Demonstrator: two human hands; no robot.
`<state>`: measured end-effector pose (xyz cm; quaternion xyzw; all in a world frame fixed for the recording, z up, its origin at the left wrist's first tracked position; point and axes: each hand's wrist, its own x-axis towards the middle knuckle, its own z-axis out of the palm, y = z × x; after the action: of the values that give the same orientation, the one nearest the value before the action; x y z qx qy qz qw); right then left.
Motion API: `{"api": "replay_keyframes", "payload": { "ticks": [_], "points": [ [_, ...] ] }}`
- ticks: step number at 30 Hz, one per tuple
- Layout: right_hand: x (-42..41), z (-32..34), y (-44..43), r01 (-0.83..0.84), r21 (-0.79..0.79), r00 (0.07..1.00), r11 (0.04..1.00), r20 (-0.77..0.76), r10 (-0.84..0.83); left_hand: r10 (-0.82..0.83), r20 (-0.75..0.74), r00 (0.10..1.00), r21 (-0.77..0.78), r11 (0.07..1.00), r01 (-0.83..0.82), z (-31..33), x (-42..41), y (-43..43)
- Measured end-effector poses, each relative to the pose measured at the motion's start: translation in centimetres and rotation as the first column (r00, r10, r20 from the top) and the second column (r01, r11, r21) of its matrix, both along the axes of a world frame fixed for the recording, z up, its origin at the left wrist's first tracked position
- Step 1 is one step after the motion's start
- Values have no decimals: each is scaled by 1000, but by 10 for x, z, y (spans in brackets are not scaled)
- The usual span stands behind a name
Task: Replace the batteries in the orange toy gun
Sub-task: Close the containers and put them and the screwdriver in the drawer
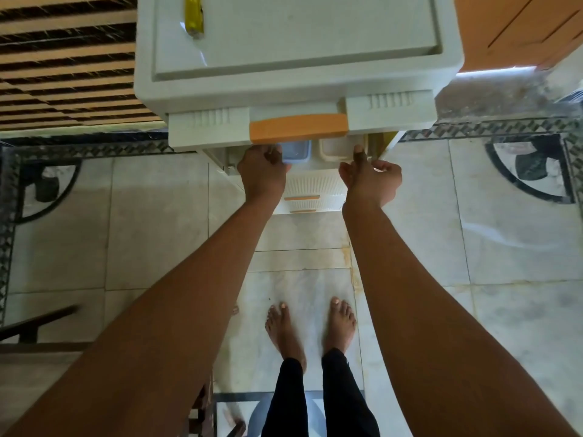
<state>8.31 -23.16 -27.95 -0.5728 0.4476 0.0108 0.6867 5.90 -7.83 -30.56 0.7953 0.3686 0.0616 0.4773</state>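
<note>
Your left hand's (263, 171) fingers are curled over the near left end of a blue box (298, 152). Their tips are hidden, so you cannot tell whether they clasp the box alone or also the edge under it. On your right hand (370, 179) one finger (359, 154) is straight, with its tip on the near rim of a cream tray (337, 149). The other fingers are loosely bent and hold nothing.

Box and tray sit side by side just beneath the orange handle (299, 128) of the top drawer of a white plastic drawer cabinet (220, 86). A lower ribbed drawer front (315, 184) shows between your wrists. A yellow object (194, 15) lies on the cabinet top.

This view does not show where the orange toy gun is, or how it points.
</note>
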Motion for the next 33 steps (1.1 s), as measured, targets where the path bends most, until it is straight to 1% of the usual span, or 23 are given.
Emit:
{"api": "replay_keyframes", "payload": {
  "ticks": [2, 5, 7, 9, 11, 14, 16, 19, 21, 23, 25, 28, 29, 31, 33],
  "points": [
    [-5, 4, -5, -23, 1, 1000, 1000, 4, 23, -19, -28, 999, 7, 1000, 19, 7, -10, -4],
    [-24, 14, -16, -96, -42, 995, 994, 7, 97, -23, -11, 1000, 112, 993, 24, 32, -40, -18],
    [-43, 26, -24, -202, -129, 979, 971, 1, 204, -38, 71, 997, 125, 992, 29, 58, -61, -29],
    [-61, 43, -29, -319, -250, 941, 914, 29, 336, -79, 168, 983, 124, 991, 59, 87, -81, -36],
    [-76, 71, -31, -405, -339, 888, 849, 76, 454, -144, 257, 955, 173, 980, 101, 118, -97, -38],
    [-88, 122, -29, -455, -428, 793, 781, 203, 574, -245, 356, 902, 309, 942, 134, 163, -105, -31],
    [-85, 149, -25, -446, -515, 707, 732, 299, 641, -290, 394, 872, 413, 903, 114, 187, -98, -22],
    [-63, 176, -14, -356, -676, 578, 645, 383, 721, -299, 418, 858, 538, 842, 31, 216, -70, -3],
    [-43, 184, -6, -266, -789, 473, 553, 393, 788, -236, 372, 898, 532, 847, 3, 226, -41, 12],
    [-22, 183, 4, -169, -882, 386, 439, 351, 853, -125, 254, 959, 466, 885, -8, 232, -12, 27],
    [-3, 176, 11, -126, -921, 339, 368, 309, 889, -47, 88, 995, 439, 898, 4, 234, 13, 39],
    [13, 164, 16, -193, -920, 321, 341, 269, 908, -26, -106, 994, 478, 875, 74, 235, 39, 51],
    [15, 159, 15, -201, -925, 309, 324, 254, 916, -37, -137, 990, 498, 862, 101, 235, 44, 53],
    [16, 152, 11, -174, -949, 274, 263, 210, 939, -56, -146, 988, 498, 859, 122, 232, 47, 56],
    [15, 149, 8, -154, -961, 250, 230, 187, 950, -48, -77, 996, 437, 896, 77, 228, 40, 57]
  ]
}}
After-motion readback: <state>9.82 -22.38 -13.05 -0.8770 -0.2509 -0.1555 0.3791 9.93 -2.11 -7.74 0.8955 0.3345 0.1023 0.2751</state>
